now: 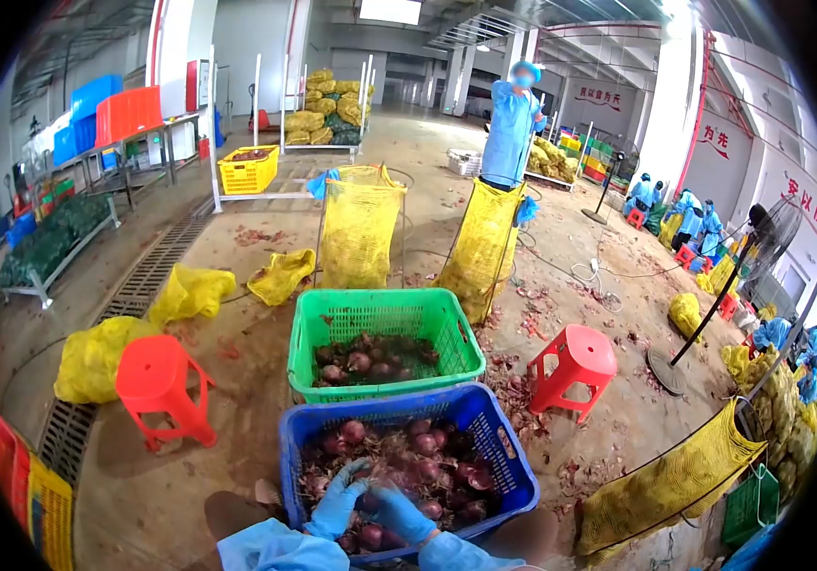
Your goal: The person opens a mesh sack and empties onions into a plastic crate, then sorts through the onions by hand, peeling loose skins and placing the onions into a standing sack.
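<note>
A blue basket [515, 466] full of red onions [427, 468] and loose dry skins stands right in front of me, between my knees. Both my hands wear blue gloves and are close together over its near left part. My left hand [337, 502] has its fingers bent inward; whatever they close on is hidden. Beside it, my right hand [399, 514] is slightly smeared by motion and its fingertips are hard to make out. Onions lie around and under both hands. Touching the far side of the blue basket is a green basket [384, 388] with more onions at its bottom.
Red stools [572, 366] stand on both sides. Beyond the baskets, yellow mesh sacks [361, 228] hang on frames, and a person [508, 133] in blue stands behind one. A floor fan [713, 295] is at right. Onion skins litter the floor; a drain grate [156, 266] runs at left.
</note>
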`<state>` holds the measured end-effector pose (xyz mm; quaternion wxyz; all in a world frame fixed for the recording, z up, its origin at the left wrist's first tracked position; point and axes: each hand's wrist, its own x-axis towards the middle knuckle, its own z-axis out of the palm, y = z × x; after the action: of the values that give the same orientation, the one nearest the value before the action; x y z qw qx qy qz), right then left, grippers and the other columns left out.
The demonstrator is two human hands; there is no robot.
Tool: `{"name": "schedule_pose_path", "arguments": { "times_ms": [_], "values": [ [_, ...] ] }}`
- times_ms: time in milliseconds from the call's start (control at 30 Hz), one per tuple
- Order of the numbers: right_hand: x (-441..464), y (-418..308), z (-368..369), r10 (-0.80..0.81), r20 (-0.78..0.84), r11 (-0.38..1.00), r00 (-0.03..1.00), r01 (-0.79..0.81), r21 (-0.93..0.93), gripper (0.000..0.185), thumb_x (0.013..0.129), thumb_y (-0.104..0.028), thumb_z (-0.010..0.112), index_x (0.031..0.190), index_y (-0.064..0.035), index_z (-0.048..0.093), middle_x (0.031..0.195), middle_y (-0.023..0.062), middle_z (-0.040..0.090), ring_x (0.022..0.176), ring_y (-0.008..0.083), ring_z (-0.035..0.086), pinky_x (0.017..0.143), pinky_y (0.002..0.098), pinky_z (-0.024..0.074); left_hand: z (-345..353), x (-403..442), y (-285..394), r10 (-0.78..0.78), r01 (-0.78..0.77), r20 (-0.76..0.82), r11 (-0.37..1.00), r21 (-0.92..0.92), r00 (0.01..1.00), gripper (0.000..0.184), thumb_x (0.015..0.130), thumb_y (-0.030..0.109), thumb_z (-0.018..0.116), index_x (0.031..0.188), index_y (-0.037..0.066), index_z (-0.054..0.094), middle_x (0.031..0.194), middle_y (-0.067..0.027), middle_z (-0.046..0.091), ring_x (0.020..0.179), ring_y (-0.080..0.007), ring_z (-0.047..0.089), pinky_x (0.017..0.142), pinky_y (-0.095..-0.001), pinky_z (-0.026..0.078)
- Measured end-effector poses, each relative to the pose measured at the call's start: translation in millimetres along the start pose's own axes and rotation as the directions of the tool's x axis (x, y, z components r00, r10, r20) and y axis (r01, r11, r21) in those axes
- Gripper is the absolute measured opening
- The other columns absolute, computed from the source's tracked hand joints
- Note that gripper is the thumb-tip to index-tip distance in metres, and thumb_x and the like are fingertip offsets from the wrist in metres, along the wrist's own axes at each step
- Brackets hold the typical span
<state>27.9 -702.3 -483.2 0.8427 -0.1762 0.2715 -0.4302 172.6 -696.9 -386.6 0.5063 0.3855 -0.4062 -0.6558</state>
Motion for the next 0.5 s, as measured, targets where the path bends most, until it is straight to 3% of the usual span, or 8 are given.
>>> {"name": "schedule_pose_path", "arguments": {
  "times_ms": [100, 200, 267, 300, 367, 433, 467, 500],
  "values": [
    [13, 3, -10, 0.041, 0.049, 0.998, 0.998, -0.039, -0.039, 0.056, 0.082, -0.017, 0.062, 0.129, -0.0110, 0.032, 0.123, 0.0080, 0.045, 0.109, 0.0212, 0.049, 0.088, 0.0404, 0.0456, -12, 12, -6, -0.024, 0.018, 0.079, 0.997, 0.080, 0.997, 0.041, 0.088, 0.008, 0.053, 0.128, 0.002, 0.042, 0.124, -0.0055, 0.048, 0.108, -0.0134, 0.047, 0.090, -0.0253, 0.040],
    [-4, -9, 20, -0.145, -0.089, 0.949, 0.985, 0.113, -0.294, 0.062, 0.080, -0.018, 0.065, 0.131, -0.0063, 0.031, 0.123, 0.0093, 0.044, 0.109, 0.0189, 0.048, 0.089, 0.0327, 0.0437, -14, 18, -4, -0.088, 0.080, 0.069, 0.991, 0.108, 0.994, 0.039, 0.089, 0.012, 0.054, 0.126, 0.002, 0.045, 0.118, -0.0047, 0.052, 0.102, -0.0117, 0.050, 0.085, -0.0240, 0.042],
    [-12, -16, 39, -0.257, -0.151, 0.826, 0.955, 0.137, -0.546, 0.053, 0.080, -0.014, 0.063, 0.126, -0.0024, 0.040, 0.118, 0.0063, 0.051, 0.098, 0.0138, 0.054, 0.082, 0.0272, 0.0455, -17, 25, -8, -0.148, 0.128, 0.091, 0.972, 0.196, 0.985, 0.034, 0.089, 0.015, 0.055, 0.120, 0.002, 0.052, 0.106, -0.0032, 0.059, 0.092, -0.0106, 0.054, 0.080, -0.0233, 0.044],
    [-16, -20, 48, -0.261, -0.149, 0.825, 0.954, 0.140, -0.548, 0.053, 0.080, -0.014, 0.063, 0.126, -0.0024, 0.040, 0.118, 0.0063, 0.051, 0.098, 0.0138, 0.054, 0.082, 0.0272, 0.0455, -20, 28, -20, -0.127, 0.118, 0.031, 0.969, 0.218, 0.991, 0.026, 0.089, 0.013, 0.054, 0.112, 0.002, 0.058, 0.097, -0.0020, 0.063, 0.085, -0.0107, 0.056, 0.079, -0.0233, 0.044],
    [-23, -24, 61, -0.405, -0.163, 0.702, 0.900, 0.192, -0.686, 0.053, 0.078, -0.014, 0.065, 0.124, -0.0020, 0.043, 0.115, 0.0076, 0.054, 0.096, 0.0139, 0.055, 0.080, 0.0265, 0.0467, -30, 35, -36, -0.100, 0.096, 0.011, 0.975, 0.198, 0.995, 0.025, 0.089, 0.013, 0.054, 0.111, 0.001, 0.059, 0.097, -0.0025, 0.063, 0.086, -0.0106, 0.056, 0.079, -0.0231, 0.045],
    [-6, -14, 18, -0.314, -0.151, 0.785, 0.937, 0.168, -0.596, 0.061, 0.077, -0.018, 0.067, 0.128, -0.0025, 0.037, 0.119, 0.0096, 0.050, 0.102, 0.0169, 0.052, 0.085, 0.0283, 0.0448, -41, 41, -47, -0.056, 0.064, -0.053, 0.984, 0.166, 0.997, 0.022, 0.089, 0.010, 0.053, 0.108, 0.001, 0.060, 0.098, -0.0053, 0.064, 0.088, -0.0131, 0.058, 0.080, -0.0240, 0.045],
    [2, -12, -2, -0.221, -0.126, 0.857, 0.967, 0.131, -0.499, 0.069, 0.076, -0.022, 0.069, 0.131, -0.0030, 0.032, 0.122, 0.0115, 0.046, 0.108, 0.0199, 0.049, 0.090, 0.0300, 0.0430, -42, 41, -47, -0.071, 0.071, -0.115, 0.997, -0.004, 0.991, 0.021, 0.089, 0.006, 0.050, 0.105, 0.000, 0.061, 0.097, -0.0075, 0.065, 0.090, -0.0164, 0.059, 0.082, -0.0258, 0.044],
    [6, -14, -12, -0.223, -0.128, 0.857, 0.966, 0.131, -0.498, 0.069, 0.076, -0.022, 0.069, 0.131, -0.0030, 0.032, 0.122, 0.0115, 0.046, 0.108, 0.0199, 0.049, 0.090, 0.0300, 0.0430, -49, 42, -52, -0.093, 0.089, -0.167, 0.996, -0.033, 0.982, 0.024, 0.087, 0.009, 0.053, 0.109, 0.000, 0.059, 0.100, -0.0100, 0.064, 0.094, -0.0185, 0.059, 0.084, -0.0278, 0.044]
  ]
}}
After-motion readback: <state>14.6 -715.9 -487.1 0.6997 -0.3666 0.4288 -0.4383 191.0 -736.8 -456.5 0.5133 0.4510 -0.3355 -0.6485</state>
